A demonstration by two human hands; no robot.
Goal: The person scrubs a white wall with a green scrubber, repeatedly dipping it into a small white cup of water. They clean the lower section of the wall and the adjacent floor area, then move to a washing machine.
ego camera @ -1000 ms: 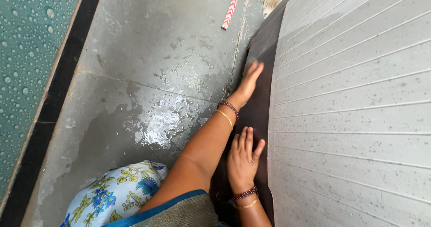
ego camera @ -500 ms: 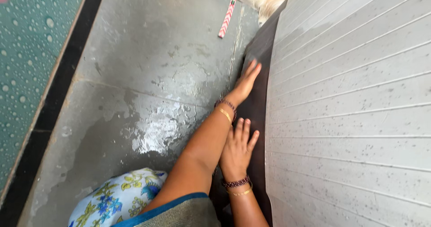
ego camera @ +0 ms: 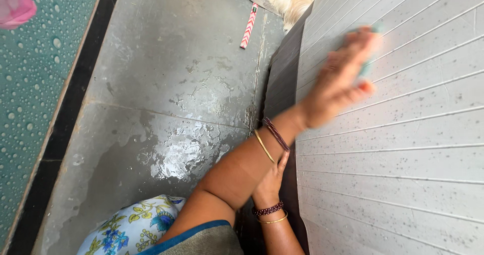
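Probably soft, light: teal sponge (ego camera: 367,58) pressed flat under left hand (ego camera: 339,81), blurred; right hand (ego camera: 272,179) open against dark skirting (ego camera: 282,73).

Left hand (ego camera: 343,81) lifted off dark edge strip (ego camera: 282,78) onto grey ribbed panel (ego camera: 403,134).

Perhaps pale-green cloth (ego camera: 370,53), grey speckled wall (ego camera: 403,134)

A grey stone floor (ego camera: 166,58) looks matt and rough, with glossy wet patches. Beside it, a grooved grey panel (ego camera: 403,134) has a smooth, speckled, matt finish above a dark, dull skirting strip (ego camera: 282,73). A teal wall (ego camera: 30,83) is beaded with water droplets.
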